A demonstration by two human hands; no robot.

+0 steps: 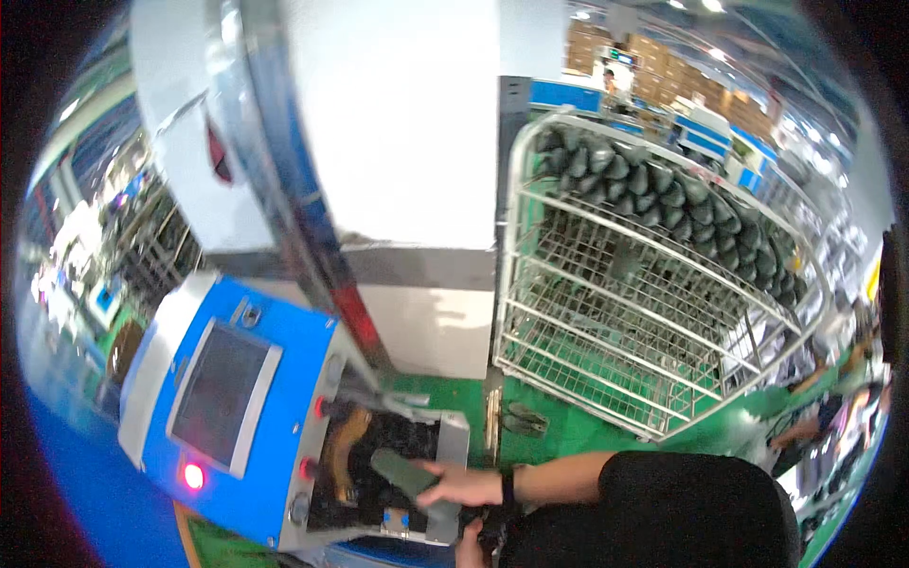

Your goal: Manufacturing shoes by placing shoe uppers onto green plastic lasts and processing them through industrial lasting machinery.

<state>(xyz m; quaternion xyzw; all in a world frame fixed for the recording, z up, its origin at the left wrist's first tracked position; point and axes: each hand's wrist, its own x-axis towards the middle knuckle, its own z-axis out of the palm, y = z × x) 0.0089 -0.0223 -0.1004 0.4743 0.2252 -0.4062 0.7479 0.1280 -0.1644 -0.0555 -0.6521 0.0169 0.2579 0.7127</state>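
Note:
My right hand point(460, 486), reaching in from the right with a black band at the wrist, is closed on one end of a dark grey-green shoe sole point(402, 471). The sole's rounded far end points left, over the dark, open bay point(374, 488) of a blue and white machine point(260, 317). Lower down is my left hand point(470, 549), cut off by the bottom edge. Its fingers are mostly hidden, beside a dark thing point(490, 532) too blurred to name.
The machine has a dark screen point(224, 396), a lit red light point(194, 475) and red knobs point(308, 468). A white wire rack point(644, 284) carries rows of dark shoes point(677, 199) on top. A pair of slippers point(524, 419) lies on the green floor. A white wall point(407, 114) stands behind.

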